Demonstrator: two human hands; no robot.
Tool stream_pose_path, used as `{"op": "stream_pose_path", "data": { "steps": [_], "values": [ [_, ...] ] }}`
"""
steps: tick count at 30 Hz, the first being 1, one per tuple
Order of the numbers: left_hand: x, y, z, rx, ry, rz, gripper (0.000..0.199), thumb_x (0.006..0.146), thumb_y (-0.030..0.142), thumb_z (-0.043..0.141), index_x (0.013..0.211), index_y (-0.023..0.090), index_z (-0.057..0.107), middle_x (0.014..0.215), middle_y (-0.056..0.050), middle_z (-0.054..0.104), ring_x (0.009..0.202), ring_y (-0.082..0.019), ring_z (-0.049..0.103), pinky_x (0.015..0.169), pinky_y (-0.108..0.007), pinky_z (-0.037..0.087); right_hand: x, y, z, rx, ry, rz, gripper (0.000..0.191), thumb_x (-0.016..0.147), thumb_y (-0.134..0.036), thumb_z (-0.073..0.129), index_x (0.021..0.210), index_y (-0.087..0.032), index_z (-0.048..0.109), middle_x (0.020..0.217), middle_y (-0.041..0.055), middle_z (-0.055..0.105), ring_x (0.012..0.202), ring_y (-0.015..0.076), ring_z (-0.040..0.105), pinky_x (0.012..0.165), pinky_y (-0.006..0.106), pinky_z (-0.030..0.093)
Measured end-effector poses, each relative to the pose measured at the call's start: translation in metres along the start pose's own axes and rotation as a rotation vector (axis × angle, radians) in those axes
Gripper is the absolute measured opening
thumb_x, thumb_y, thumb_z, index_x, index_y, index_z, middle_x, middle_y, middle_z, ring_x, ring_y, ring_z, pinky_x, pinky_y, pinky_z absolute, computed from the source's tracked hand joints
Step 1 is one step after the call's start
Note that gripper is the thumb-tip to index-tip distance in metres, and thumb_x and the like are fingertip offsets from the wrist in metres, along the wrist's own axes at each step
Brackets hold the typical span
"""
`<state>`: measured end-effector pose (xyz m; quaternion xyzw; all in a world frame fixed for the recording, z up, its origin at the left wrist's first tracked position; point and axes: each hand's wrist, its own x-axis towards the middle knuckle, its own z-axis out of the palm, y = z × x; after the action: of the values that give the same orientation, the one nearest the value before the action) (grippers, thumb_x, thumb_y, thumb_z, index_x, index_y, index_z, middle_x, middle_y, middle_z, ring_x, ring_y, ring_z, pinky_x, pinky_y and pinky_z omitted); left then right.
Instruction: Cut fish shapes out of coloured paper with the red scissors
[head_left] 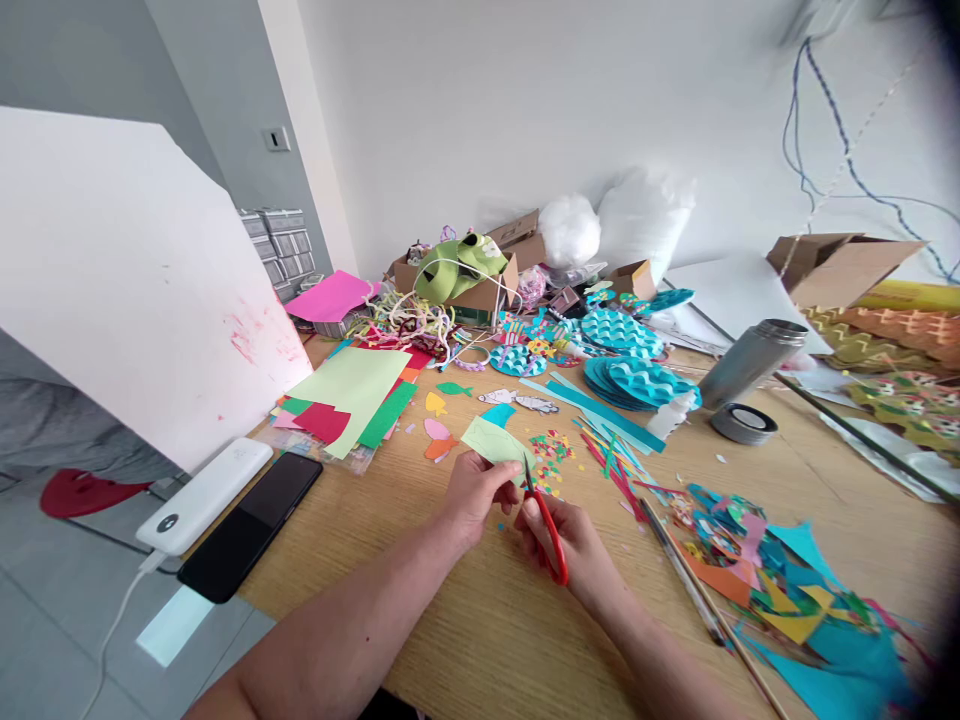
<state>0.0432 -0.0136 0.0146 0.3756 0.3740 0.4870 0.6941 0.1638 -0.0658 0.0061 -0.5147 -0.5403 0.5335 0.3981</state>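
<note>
My left hand (480, 492) pinches a pale green piece of paper (491, 440) with a faint outline drawn on it. In my right hand (566, 540) are red-handled scissors (553, 535), their blades at the right edge of the paper. Just beyond the paper lie a blue paper piece (498, 415) and two fish drawings (517, 401). Green (454, 389), yellow (435, 404), and pink and orange (439, 447) paper fish shapes rest to the left. Small colourful paper bits (551, 455) are scattered beside the blades.
Coloured sheets (352, 385), a black phone (251, 525) and a white power bank (204, 495) are on the left. Blue wavy discs (637, 382), a white bottle (673, 415), a metal flask (752, 362) and paper scraps (787, 590) occupy the right. Craft boxes (480, 295) stand behind.
</note>
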Motion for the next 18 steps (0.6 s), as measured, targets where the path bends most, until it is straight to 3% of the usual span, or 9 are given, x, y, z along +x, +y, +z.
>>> {"op": "stream_pose_path", "data": {
  "steps": [18],
  "values": [
    [-0.0012,0.0019,-0.0002,0.035,-0.011,-0.006,0.020,0.058,0.029,0.069,0.064,0.013,0.058,0.052,0.002,0.054,0.041,-0.008,0.048,0.037,-0.018,0.033,-0.0007,-0.0003,-0.0007,-0.025,-0.001,-0.010,0.060,0.073,-0.076,0.050,0.065,-0.017,0.050,0.050,-0.0035,0.046,0.043,0.0085,0.040,0.042,0.022,0.031]
  ]
}}
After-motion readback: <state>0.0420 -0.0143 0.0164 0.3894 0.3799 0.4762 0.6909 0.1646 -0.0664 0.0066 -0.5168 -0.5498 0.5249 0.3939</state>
